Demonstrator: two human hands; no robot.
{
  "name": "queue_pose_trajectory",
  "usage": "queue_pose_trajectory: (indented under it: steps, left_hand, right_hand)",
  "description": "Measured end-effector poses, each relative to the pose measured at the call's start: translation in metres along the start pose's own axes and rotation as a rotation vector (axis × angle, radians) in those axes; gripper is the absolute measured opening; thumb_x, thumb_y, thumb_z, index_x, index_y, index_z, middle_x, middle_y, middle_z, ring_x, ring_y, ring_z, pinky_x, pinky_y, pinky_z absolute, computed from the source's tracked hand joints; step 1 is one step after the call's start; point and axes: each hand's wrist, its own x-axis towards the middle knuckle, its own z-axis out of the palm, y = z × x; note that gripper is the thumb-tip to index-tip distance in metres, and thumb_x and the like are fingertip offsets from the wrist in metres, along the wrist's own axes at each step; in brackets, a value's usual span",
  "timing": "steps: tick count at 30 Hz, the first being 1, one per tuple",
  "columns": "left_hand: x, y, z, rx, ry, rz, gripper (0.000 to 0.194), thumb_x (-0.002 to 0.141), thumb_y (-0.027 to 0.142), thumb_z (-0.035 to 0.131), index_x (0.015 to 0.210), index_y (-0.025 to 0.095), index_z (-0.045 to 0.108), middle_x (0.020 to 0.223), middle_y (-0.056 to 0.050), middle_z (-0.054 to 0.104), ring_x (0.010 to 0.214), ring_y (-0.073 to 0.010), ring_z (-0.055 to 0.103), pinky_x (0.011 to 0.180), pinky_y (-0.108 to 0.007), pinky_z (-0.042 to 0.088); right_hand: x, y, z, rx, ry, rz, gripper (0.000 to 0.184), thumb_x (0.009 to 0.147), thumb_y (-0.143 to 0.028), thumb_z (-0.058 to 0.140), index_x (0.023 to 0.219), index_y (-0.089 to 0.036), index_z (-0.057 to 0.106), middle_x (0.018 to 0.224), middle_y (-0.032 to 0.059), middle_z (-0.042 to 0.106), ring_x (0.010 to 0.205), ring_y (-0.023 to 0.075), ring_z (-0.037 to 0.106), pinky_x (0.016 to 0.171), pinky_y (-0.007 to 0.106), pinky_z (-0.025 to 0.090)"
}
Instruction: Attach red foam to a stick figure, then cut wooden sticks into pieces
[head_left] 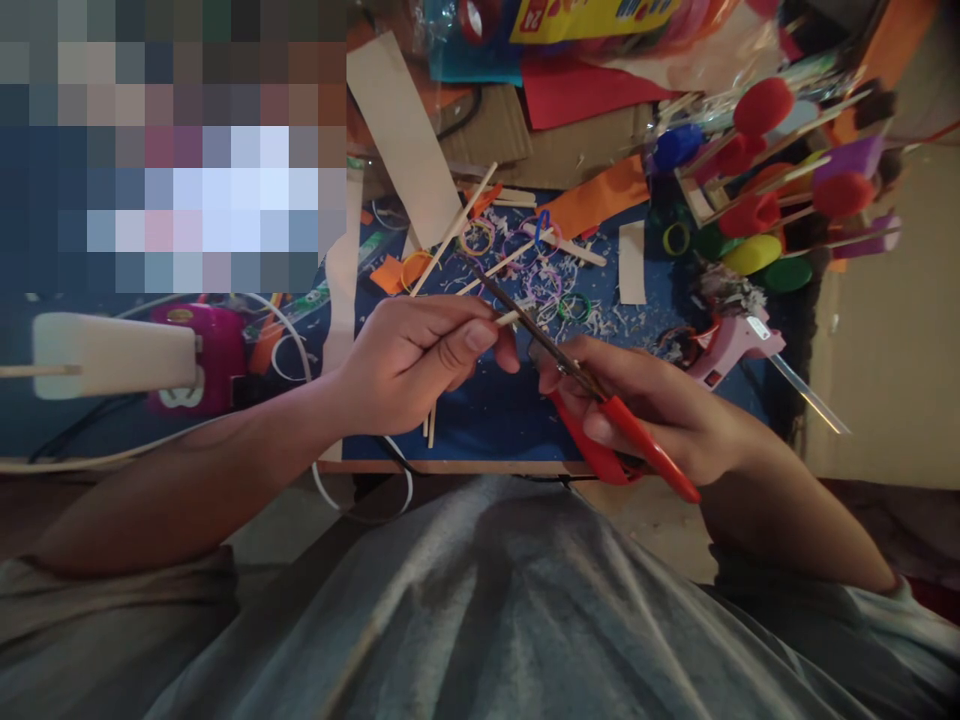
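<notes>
Pinched between the thumb and fingers of my left hand (427, 360) is a thin wooden stick (508, 319), its pale tip poking out to the right. My right hand (645, 395) is wrapped round a pair of scissors (551, 345) with red handles. Their dark blades slant up and left, meeting or lying right over the stick's tip; I cannot tell whether they bite into it. Beyond the hands, loose wooden sticks (457, 225), coloured rings (574, 306) and pale scraps lie on the blue tabletop (502, 425).
A pink glue gun (739, 345) lies at the right, below a cluster of sticks with coloured caps (757, 215). Orange paper (600, 195) and a cream strip (405, 130) are at the back. A white charger (112, 355) in a magenta socket and looping cables occupy the left.
</notes>
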Motion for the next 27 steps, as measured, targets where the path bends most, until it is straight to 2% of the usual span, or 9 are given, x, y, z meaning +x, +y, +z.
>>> queue_pose_trajectory:
  steps: [7, 13, 16, 19, 21, 25, 27]
  left_hand:
    - [0.001, -0.002, -0.001, -0.019, 0.003, -0.014, 0.036, 0.118, 0.049, 0.068, 0.097, 0.025, 0.084, 0.055, 0.004, 0.053, 0.043, -0.0102, 0.047, 0.044, -0.026, 0.04]
    - [-0.001, -0.006, 0.0, -0.075, -0.003, 0.021, 0.031, 0.121, 0.039, 0.063, 0.1, 0.024, 0.081, 0.059, 0.005, 0.054, 0.045, -0.0078, 0.047, 0.044, -0.022, 0.039]
    - [0.0, -0.007, 0.001, -0.04, 0.014, -0.01, 0.037, 0.121, 0.045, 0.062, 0.096, 0.024, 0.08, 0.059, 0.004, 0.055, 0.045, -0.009, 0.05, 0.044, -0.023, 0.041]
    - [0.003, -0.005, 0.002, -0.003, 0.028, -0.006, 0.043, 0.12, 0.052, 0.062, 0.092, 0.024, 0.078, 0.066, 0.001, 0.062, 0.048, -0.0099, 0.054, 0.044, -0.024, 0.043]
    - [0.004, -0.002, 0.003, 0.009, -0.009, 0.028, 0.042, 0.119, 0.052, 0.064, 0.091, 0.023, 0.077, 0.068, 0.001, 0.064, 0.049, -0.0093, 0.055, 0.044, -0.023, 0.042]
    - [0.004, 0.004, 0.004, -0.008, -0.087, 0.023, 0.038, 0.12, 0.045, 0.065, 0.093, 0.022, 0.077, 0.057, 0.005, 0.054, 0.046, -0.0081, 0.05, 0.046, -0.023, 0.04]
    - [0.002, 0.004, 0.004, 0.003, -0.081, -0.006, 0.04, 0.12, 0.049, 0.065, 0.093, 0.021, 0.077, 0.055, 0.006, 0.053, 0.045, -0.0091, 0.05, 0.047, -0.024, 0.041]
  right_hand:
    - [0.006, -0.006, 0.001, 0.073, -0.006, -0.012, 0.036, 0.113, -0.055, 0.071, 0.131, -0.024, 0.063, 0.081, -0.0069, 0.051, 0.062, 0.0106, 0.044, 0.052, 0.023, 0.039]
    - [0.01, -0.013, 0.001, 0.1, -0.006, 0.047, 0.045, 0.11, -0.067, 0.071, 0.124, -0.024, 0.064, 0.089, -0.003, 0.057, 0.069, 0.0124, 0.052, 0.057, 0.024, 0.048]
    - [0.009, -0.012, 0.002, 0.15, -0.002, 0.068, 0.045, 0.111, -0.066, 0.071, 0.124, -0.023, 0.064, 0.09, -0.0031, 0.057, 0.066, 0.0113, 0.049, 0.055, 0.024, 0.045]
    - [0.007, -0.009, 0.003, 0.186, -0.01, 0.03, 0.041, 0.11, -0.061, 0.074, 0.125, -0.024, 0.067, 0.087, -0.0043, 0.056, 0.063, 0.0101, 0.045, 0.053, 0.024, 0.04]
    - [0.007, -0.008, 0.005, 0.164, -0.009, 0.0, 0.037, 0.111, -0.058, 0.073, 0.124, -0.024, 0.07, 0.092, -0.0023, 0.06, 0.069, 0.0114, 0.05, 0.058, 0.024, 0.043]
    - [0.009, -0.004, 0.007, 0.122, 0.057, 0.004, 0.036, 0.111, -0.057, 0.074, 0.126, -0.025, 0.072, 0.106, 0.002, 0.068, 0.089, 0.0161, 0.062, 0.078, 0.028, 0.054]
    - [0.009, 0.0, 0.006, 0.119, 0.089, -0.015, 0.036, 0.111, -0.058, 0.073, 0.13, -0.026, 0.072, 0.1, -0.0002, 0.064, 0.084, 0.0159, 0.059, 0.074, 0.029, 0.052]
